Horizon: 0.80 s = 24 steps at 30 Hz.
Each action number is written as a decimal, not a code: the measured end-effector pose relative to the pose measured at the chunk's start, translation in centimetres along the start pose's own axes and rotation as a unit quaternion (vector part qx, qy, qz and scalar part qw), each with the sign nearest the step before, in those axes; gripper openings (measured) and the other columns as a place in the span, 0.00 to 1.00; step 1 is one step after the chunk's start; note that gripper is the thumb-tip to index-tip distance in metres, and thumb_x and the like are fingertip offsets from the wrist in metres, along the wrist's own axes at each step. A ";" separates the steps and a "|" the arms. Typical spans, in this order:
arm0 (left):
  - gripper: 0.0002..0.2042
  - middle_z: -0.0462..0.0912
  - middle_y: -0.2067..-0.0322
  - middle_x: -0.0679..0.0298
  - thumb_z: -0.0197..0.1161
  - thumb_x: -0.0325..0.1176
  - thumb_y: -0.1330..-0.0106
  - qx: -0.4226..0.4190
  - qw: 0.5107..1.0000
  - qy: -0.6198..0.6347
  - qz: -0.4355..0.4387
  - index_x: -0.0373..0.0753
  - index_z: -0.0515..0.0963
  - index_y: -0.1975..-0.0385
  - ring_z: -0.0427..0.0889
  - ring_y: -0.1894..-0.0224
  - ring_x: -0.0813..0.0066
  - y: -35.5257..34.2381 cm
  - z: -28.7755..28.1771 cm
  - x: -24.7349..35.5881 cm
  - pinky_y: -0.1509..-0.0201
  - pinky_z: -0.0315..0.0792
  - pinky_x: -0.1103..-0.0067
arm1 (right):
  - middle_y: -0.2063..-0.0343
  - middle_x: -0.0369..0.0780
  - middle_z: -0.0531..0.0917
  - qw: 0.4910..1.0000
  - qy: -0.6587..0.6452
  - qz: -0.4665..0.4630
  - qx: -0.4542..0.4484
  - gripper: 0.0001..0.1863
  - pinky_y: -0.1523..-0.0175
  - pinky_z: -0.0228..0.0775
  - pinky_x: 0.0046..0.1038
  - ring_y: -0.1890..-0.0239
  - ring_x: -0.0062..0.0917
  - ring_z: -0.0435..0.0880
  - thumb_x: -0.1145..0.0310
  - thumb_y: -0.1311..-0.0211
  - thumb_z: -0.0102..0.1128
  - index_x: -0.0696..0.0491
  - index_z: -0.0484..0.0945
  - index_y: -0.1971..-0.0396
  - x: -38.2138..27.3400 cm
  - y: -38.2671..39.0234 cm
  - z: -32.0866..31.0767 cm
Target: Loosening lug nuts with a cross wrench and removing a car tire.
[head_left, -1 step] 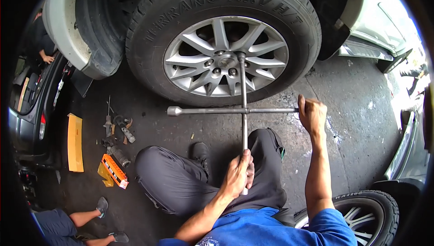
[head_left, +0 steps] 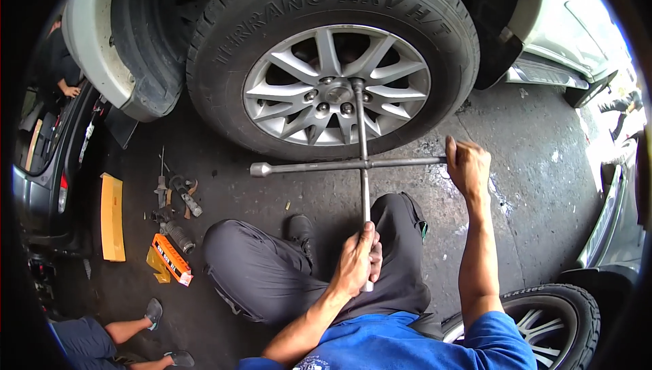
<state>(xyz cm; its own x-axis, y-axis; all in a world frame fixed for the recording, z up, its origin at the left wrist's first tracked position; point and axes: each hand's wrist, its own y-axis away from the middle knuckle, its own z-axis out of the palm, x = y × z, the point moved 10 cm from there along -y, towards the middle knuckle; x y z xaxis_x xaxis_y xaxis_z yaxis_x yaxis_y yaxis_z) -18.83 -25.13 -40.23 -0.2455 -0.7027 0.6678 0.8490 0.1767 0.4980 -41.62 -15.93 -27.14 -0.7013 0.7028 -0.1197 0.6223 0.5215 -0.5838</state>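
Note:
A four-way lug wrench (head_left: 365,186) of bare metal reaches from my lap to the wheel (head_left: 337,91), its far socket over an upper-right lug nut near the hub. My left hand (head_left: 356,261) is wrapped round the near end of the wrench. Around the end of the right-hand bar, my right hand (head_left: 469,169) is closed in a fist. The left end of the crossbar, with a wide socket, sticks out free. Several other lug nuts show around the silver hub. The black tyre stands upright under the vehicle's wheel arch.
On the floor at left lie worn shock absorber parts (head_left: 175,200), an orange box (head_left: 171,259) and a long yellow carton (head_left: 113,217). Another wheel (head_left: 550,322) lies at lower right. Another person's legs (head_left: 115,339) show at lower left. A dark vehicle (head_left: 47,186) stands at far left.
The crossbar has tilted slightly, its left end a little lower and its right end a little higher. The wheel sits slightly farther left in view. Both hands keep their hold.

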 end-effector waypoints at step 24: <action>0.20 0.50 0.87 0.75 0.44 0.56 0.30 -0.087 0.975 0.196 -0.051 0.47 0.61 0.76 0.45 0.90 0.87 -2.2 1.2 -0.7 0.92 0.45 0.88 | 0.73 0.46 0.83 0.990 -0.084 -0.014 0.116 0.23 0.56 0.71 0.32 0.69 0.31 0.81 0.59 0.29 0.37 0.59 0.80 0.67 -0.6 -2.6 -1.0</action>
<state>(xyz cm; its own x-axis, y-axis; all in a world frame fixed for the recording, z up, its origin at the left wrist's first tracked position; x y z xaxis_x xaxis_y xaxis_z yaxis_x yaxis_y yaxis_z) -21.12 -24.19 -41.16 -0.1640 -0.9261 0.3396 0.9042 -0.0035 0.4271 -42.45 -17.17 -24.73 -0.7774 0.5892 -0.2202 0.5182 0.4014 -0.7552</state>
